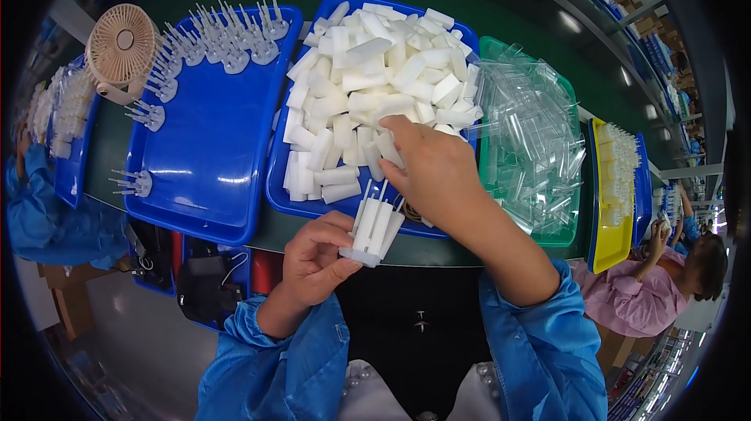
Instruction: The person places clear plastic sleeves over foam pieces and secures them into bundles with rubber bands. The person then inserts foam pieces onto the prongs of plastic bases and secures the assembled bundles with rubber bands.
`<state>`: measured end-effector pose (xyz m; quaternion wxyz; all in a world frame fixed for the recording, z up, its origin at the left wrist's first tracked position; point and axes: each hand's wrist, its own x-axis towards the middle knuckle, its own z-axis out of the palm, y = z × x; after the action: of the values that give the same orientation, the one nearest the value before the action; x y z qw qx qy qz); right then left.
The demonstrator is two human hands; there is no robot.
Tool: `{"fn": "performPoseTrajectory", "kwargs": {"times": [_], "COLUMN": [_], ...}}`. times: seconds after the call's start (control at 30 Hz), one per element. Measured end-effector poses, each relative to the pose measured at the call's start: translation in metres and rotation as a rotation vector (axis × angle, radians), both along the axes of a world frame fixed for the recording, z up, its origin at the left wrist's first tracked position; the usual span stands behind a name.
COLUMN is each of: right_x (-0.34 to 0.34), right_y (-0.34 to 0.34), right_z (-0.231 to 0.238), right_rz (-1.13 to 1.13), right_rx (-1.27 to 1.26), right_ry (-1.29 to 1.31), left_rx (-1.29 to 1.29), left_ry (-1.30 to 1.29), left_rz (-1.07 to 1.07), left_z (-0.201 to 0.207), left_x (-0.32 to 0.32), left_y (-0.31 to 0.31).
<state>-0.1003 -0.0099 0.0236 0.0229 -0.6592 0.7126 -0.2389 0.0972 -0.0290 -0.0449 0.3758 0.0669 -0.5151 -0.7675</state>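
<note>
My left hand (311,261) pinches the flat base of a white plastic pin holder (361,256), held tilted in front of the tray's near edge. White foam pieces (379,227) stand among its upright pins, whose tips poke out above. Over the near part of a foam pile (368,61), my right hand (440,169) has thumb and forefinger closed about a short white foam piece (389,150). The pile fills a blue tray (275,196); part of it is hidden behind the right hand.
On the left, a blue tray (195,147) carries several bare pin holders (227,42) along its edges, beside a beige fan (121,42). Clear plastic pieces (532,124) fill a green tray (569,237). Farther right is a yellow tray (598,257). Co-workers sit on both sides.
</note>
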Motion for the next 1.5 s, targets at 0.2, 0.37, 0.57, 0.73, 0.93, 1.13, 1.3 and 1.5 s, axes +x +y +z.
{"fn": "performPoseTrajectory", "kwargs": {"times": [0.2, 0.37, 0.57, 0.73, 0.93, 1.13, 1.3, 1.5], "right_x": [0.003, -0.005, -0.015, -0.018, -0.015, -0.02, -0.026, -0.025], "right_y": [-0.002, 0.007, 0.02, 0.028, 0.032, 0.038, 0.04, 0.044], "right_z": [-0.006, -0.001, 0.022, 0.021, 0.027, 0.026, 0.03, 0.029], "right_rz": [-0.028, -0.019, -0.075, -0.023, -0.033, -0.008, -0.004, -0.02], "right_rx": [0.083, 0.025, 0.246, 0.071, -0.023, 0.046, 0.092, 0.124], "right_ry": [0.127, -0.155, -0.652, -1.224, -1.407, -1.332, -1.283, -1.255], "left_rx": [0.081, -0.08, -0.339, -0.678, -0.753, -0.786, -0.788, -0.806], "left_ry": [0.035, 0.011, -0.104, -0.194, -0.144, -0.186, -0.19, -0.196], "left_rz": [-0.003, 0.024, 0.024, 0.085, 0.154, 0.167, 0.175, 0.2], "left_z": [0.004, 0.008, 0.013, 0.029, 0.029, 0.034, 0.034, 0.031], "left_x": [0.002, 0.001, -0.002, -0.017, -0.025, -0.027, -0.028, -0.029], "left_y": [-0.001, -0.007, -0.01, -0.007, -0.002, 0.0, 0.001, 0.001]}}
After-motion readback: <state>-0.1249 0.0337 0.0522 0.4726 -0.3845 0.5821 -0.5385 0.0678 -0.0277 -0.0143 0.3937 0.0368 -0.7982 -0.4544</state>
